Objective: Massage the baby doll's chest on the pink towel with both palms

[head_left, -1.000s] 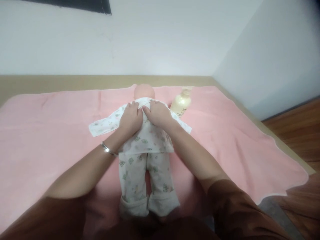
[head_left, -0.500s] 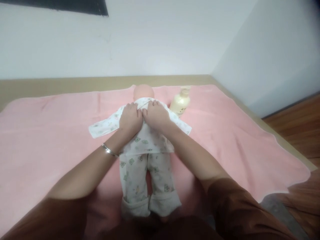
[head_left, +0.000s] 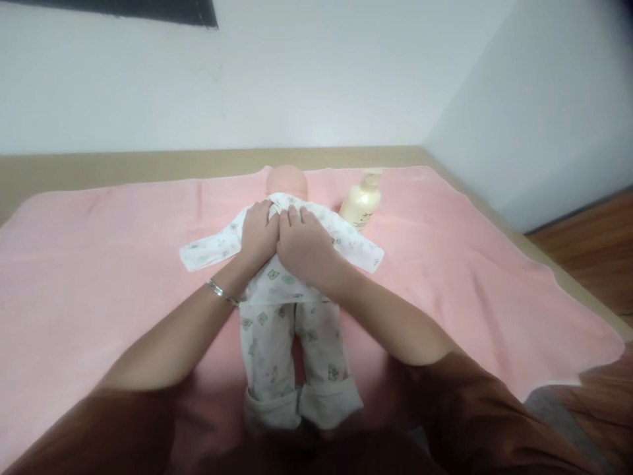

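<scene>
A baby doll [head_left: 287,179] lies face down on a pink towel [head_left: 99,251], head away from me. It wears a white printed top [head_left: 346,239] and matching trousers [head_left: 277,356]. My left hand [head_left: 258,232] and my right hand [head_left: 302,245] rest side by side, palms down, on the doll's upper back. Their fingers lie together over the top's cloth near the collar and press on it. A silver bracelet [head_left: 220,294] circles my left wrist. The top's sleeves spread out flat to either side.
A cream pump bottle [head_left: 362,202] stands on the towel just right of the doll's head. The towel covers a tan surface [head_left: 123,163] set against a white wall. A wooden floor [head_left: 588,244] lies to the right, past the towel's edge.
My two hands have slid closer together on the doll's back; the right hand moved left toward the middle. The right sleeve now shows more.
</scene>
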Action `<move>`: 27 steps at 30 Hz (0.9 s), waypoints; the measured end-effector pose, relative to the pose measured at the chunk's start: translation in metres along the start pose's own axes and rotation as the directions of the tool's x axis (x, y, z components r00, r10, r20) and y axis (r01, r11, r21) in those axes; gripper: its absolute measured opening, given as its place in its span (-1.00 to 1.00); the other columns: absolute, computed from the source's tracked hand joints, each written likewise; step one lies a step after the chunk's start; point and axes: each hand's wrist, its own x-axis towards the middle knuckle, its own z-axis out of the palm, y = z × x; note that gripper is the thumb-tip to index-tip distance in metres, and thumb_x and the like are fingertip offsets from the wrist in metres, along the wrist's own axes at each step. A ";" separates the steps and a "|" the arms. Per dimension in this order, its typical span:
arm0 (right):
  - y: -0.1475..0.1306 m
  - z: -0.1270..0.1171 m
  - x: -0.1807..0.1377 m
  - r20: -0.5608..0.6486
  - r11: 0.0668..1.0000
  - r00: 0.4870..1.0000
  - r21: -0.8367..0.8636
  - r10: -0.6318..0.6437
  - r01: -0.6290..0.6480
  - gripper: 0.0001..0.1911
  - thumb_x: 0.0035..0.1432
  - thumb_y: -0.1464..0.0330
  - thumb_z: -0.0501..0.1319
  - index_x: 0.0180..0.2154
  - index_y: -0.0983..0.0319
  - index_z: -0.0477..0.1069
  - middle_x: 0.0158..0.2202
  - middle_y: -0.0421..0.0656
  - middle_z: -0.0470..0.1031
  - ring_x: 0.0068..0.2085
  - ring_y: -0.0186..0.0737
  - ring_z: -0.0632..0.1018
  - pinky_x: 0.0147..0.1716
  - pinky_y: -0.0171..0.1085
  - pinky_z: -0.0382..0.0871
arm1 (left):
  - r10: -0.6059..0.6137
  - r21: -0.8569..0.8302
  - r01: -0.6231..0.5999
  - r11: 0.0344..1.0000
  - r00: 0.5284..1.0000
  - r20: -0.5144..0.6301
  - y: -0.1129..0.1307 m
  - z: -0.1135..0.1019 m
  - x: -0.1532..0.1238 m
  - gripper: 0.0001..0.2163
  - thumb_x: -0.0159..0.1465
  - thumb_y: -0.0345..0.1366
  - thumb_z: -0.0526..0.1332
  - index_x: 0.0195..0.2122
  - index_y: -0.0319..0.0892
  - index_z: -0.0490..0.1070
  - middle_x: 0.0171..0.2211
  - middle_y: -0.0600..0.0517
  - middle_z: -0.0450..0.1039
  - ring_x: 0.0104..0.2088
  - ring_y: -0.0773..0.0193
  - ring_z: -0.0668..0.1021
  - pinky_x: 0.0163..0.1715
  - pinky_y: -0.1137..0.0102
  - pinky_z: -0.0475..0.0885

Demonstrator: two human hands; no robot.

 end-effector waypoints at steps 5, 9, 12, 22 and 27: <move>0.010 -0.002 0.012 0.042 0.980 0.989 0.135 0.141 -0.145 -0.38 0.38 0.36 -0.14 0.39 0.47 0.09 0.46 0.14 0.09 0.46 0.19 0.14 0.40 0.20 0.07 | 0.003 -0.055 -0.005 0.998 1.000 -0.028 -0.001 0.004 -0.003 -0.64 0.29 -0.22 -0.02 -0.03 -0.20 0.45 0.01 -0.19 0.53 0.07 -0.05 0.49 0.23 0.01 0.34; 0.031 0.006 0.030 0.015 0.948 0.967 0.198 0.253 -0.251 -0.35 0.37 0.30 -0.11 0.38 0.50 0.09 0.43 0.21 0.13 0.45 0.18 0.17 0.41 0.23 0.00 | -0.045 -0.050 0.043 0.998 0.999 -0.028 -0.002 0.006 -0.004 -0.54 0.28 -0.20 0.00 0.12 -0.26 0.42 0.16 -0.23 0.46 0.22 -0.09 0.42 0.33 -0.02 0.24; 0.039 0.010 0.034 -0.037 0.943 0.969 0.242 0.245 -0.229 -0.42 0.34 0.34 -0.09 0.28 0.49 0.25 0.35 0.22 0.29 0.38 0.15 0.29 0.38 0.18 0.10 | -0.047 -0.055 0.046 0.997 0.999 -0.027 -0.001 0.006 -0.004 -0.53 0.28 -0.20 -0.01 0.13 -0.26 0.42 0.17 -0.22 0.46 0.25 -0.08 0.41 0.34 -0.01 0.24; 0.036 -0.017 0.015 -0.388 0.890 0.881 0.449 0.271 -0.076 -0.40 0.26 0.43 -0.06 0.32 0.24 0.22 0.42 -0.05 0.21 0.45 -0.01 0.20 0.41 0.13 0.16 | -0.085 -0.144 0.076 0.987 0.994 -0.062 0.000 0.004 -0.008 -0.57 0.31 -0.19 -0.02 0.10 -0.17 0.45 0.14 -0.16 0.49 0.22 -0.07 0.44 0.32 -0.01 0.29; 0.020 0.013 0.018 -0.261 0.934 0.948 0.348 0.182 -0.083 -0.47 0.26 0.45 -0.01 0.23 0.35 0.32 0.39 0.10 0.26 0.44 0.10 0.21 0.41 0.19 0.10 | -0.083 -0.190 0.057 0.980 0.988 -0.131 0.000 0.006 -0.012 -0.61 0.32 -0.22 -0.03 0.03 -0.17 0.49 0.08 -0.15 0.53 0.16 -0.04 0.49 0.27 0.03 0.35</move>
